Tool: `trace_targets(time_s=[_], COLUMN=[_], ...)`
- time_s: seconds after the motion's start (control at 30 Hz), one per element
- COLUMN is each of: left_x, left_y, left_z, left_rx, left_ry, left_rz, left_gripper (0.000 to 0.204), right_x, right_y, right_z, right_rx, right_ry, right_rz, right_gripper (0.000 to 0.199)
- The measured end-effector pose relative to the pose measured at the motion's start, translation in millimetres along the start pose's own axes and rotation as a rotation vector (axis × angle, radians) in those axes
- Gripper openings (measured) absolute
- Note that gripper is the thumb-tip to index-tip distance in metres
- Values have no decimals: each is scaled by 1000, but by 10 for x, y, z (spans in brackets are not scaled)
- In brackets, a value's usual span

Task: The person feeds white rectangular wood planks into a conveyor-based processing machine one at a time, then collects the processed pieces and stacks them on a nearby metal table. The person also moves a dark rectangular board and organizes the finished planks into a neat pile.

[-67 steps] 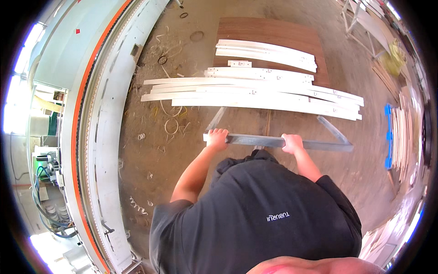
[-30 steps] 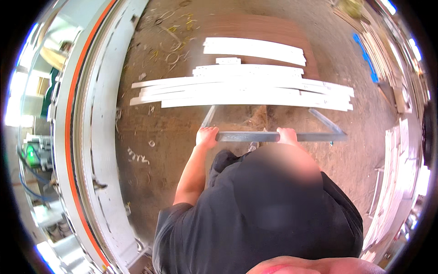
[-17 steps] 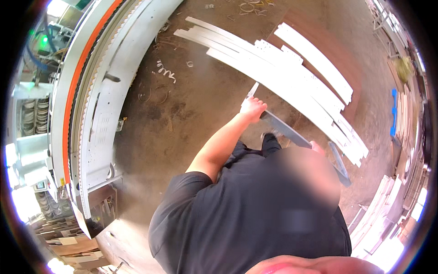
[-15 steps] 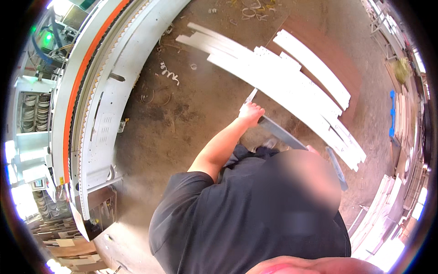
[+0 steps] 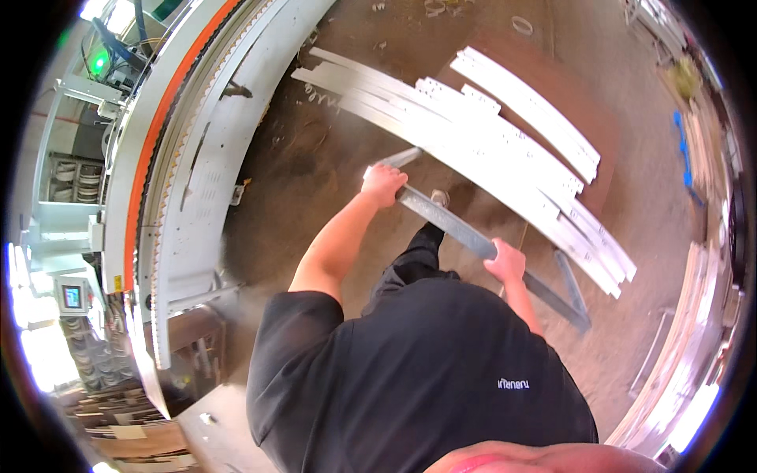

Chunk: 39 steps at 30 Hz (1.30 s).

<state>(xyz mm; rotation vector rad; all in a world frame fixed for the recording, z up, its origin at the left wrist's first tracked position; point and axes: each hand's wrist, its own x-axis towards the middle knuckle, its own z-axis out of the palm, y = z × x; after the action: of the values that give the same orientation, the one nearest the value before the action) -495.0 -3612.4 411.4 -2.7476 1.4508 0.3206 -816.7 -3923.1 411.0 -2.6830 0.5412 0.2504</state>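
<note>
Both my hands grip a long grey metal bar (image 5: 449, 217) that slants from upper left to lower right in front of my body. My left hand (image 5: 384, 185) is closed around its far left end. My right hand (image 5: 506, 262) wraps around it right of the middle. At each end a metal side piece angles away from the bar toward a stack of long white boards (image 5: 473, 150), so it looks like a cart's push handle. The boards lie lengthwise beyond the bar, some shorter pieces on top. What joins the bar to their support is hidden.
Along the left stands a long white machine (image 5: 185, 213) with an orange stripe. A brown panel (image 5: 552, 94) lies under the boards' far side. Curly offcut strips (image 5: 522, 25) litter the floor. Stacked boards (image 5: 670, 347) line the right, and a small screen (image 5: 72, 296) is at far left.
My left hand and the bar have shifted left in view. My right hand, mostly hidden before, now shows plainly on the bar. One foot has come forward under the bar.
</note>
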Motion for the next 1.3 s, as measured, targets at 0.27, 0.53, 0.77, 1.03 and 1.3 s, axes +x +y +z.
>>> trace_targets(time_s=[0.27,0.53,0.77,1.03,1.3], left_x=[-2328,-4265,-5859,-7895,-9961], left_y=[-135,25,521,1138,1746], left_z=[284,1069,1796,2188,2312], left_rx=[17,-50,-27,-75,-108], left_ry=[-147,55,125,114,-4], left_rz=[-35,-12,23,47,276], left_gripper=[26,38,19,29,52], right_x=[-1864,-3445,-4858,-6776,-8879], right_y=[-1312,-1992,-2221,-2665,-2951], right_z=[887,1950,2902,3458,4224], right_rx=[82,64,-1,-67,-78], right_ry=[-112,-67,-132,-166,-70], right_rz=[37,45,136,200,225], right_gripper=[48,41,31,35,44])
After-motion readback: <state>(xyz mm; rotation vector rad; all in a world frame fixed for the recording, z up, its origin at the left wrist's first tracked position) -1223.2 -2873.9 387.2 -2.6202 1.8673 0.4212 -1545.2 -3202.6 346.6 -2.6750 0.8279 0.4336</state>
